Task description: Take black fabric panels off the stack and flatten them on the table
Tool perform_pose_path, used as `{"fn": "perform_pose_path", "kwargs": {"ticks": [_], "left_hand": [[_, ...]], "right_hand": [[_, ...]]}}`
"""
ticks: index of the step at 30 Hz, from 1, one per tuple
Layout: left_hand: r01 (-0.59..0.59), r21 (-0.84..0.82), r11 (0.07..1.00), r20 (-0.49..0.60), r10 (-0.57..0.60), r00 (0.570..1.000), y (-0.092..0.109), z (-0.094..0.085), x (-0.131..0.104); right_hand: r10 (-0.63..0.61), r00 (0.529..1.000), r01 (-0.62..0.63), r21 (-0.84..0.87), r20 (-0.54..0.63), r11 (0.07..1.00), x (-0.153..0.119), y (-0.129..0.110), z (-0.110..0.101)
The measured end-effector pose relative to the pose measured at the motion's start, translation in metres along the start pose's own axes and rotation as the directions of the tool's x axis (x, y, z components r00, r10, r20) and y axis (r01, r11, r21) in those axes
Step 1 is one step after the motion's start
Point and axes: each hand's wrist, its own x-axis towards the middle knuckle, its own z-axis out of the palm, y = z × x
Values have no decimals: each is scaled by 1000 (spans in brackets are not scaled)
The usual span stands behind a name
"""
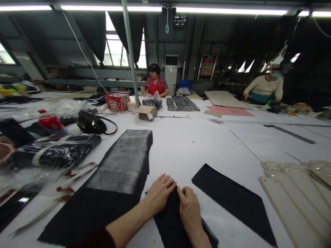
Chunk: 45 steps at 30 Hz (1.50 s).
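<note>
Both of your hands rest flat on a narrow strip of black cloth point(172, 220) that lies on the white tabletop point(186, 144) right in front of you. Your left hand point(159, 193) presses on the strip's far end with its fingers point(168, 182) held close together and lightly curled, and your right hand point(189, 208) lies just beside it, touching it, fingers together and flat on the cloth; neither hand pinches anything. To your left a long stack of black fabric pieces with a grey, fringed upper edge point(121, 172) runs away from you, its near part just beside your left forearm. To your right a flat black cloth panel point(232, 196) lies apart from the strip, and past it are pale cream cardboard pattern templates point(297, 196). Further left sit a clear plastic bag of dark goods point(51, 151), a black handbag point(91, 123) and a red-capped bottle point(50, 121). Across the tabletop stand a brown cardboard box point(147, 112) and a red printed box point(117, 101), with a person in a red apron point(155, 84) behind them and a person in a cream sweater point(266, 88) at the far right.
</note>
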Motion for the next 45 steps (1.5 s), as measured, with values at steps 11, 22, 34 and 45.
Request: {"fn": "perform_pose_path", "kwargs": {"ticks": [11,22,34,45], "left_hand": [[-81,72,994,67,76,995,8,5,0],[-133,66,989,104,126,987,23,2,-1],[-195,39,980,164,186,969,41,2,0],[-248,66,966,234,227,945,61,-1,2]], "right_hand": [[-13,999,12,-17,-39,1000,-26,8,-12],[14,999,-15,-16,-51,1000,-54,13,-36],[35,999,-35,14,4,999,-82,22,-61],[50,999,-51,78,11,996,-102,31,-67]]}}
